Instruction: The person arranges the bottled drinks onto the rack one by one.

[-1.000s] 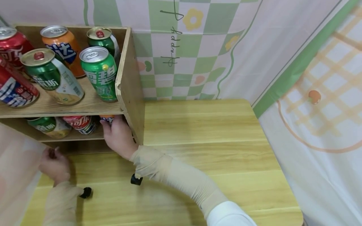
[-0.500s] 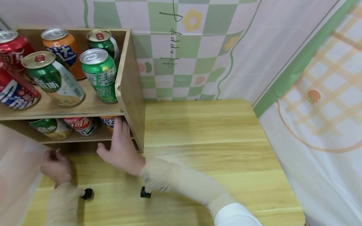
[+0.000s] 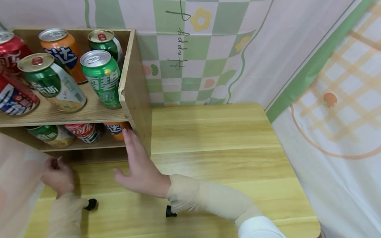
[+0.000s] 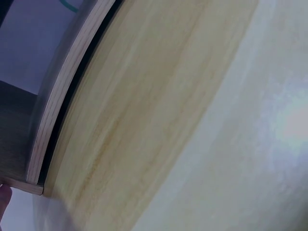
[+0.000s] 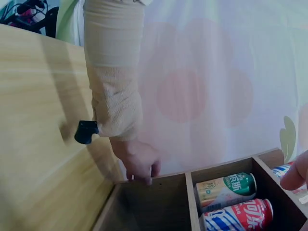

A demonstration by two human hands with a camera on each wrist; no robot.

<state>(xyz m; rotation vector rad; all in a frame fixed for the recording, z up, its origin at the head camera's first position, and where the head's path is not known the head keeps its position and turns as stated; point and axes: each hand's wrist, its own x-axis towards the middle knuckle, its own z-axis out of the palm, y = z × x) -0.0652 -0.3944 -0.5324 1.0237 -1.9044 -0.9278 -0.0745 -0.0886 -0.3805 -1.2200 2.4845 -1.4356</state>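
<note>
My right hand [image 3: 144, 170] is in front of the wooden shelf [image 3: 140, 86], fingers straight and thumb spread, holding nothing. Its fingertips overlap the right end of the lower tier, beside an orange soda can [image 3: 116, 129]. Left of that can lie a red cola can [image 3: 84, 131] and a green-and-white can [image 3: 49, 134]. Down at the shelf's lower left corner, my left hand [image 3: 58, 177] has its fingers bent. The right wrist view shows this left hand [image 5: 140, 163] holding the edge of the shelf's side board.
Upper-tier cans include a green soda can [image 3: 102, 81], another green-and-white can [image 3: 55, 82], an orange can [image 3: 63, 53] and red cans [image 3: 15, 92]. The shelf stands on a wood-grain table [image 3: 214, 148], with a checkered cloth [image 3: 190, 49] behind. The bottom compartment [image 5: 154, 204] shows bare boards.
My right hand has let go of the orange soda can and drawn back out of the lower tier, down and to the right, its fingers straightening. The left hand stays put.
</note>
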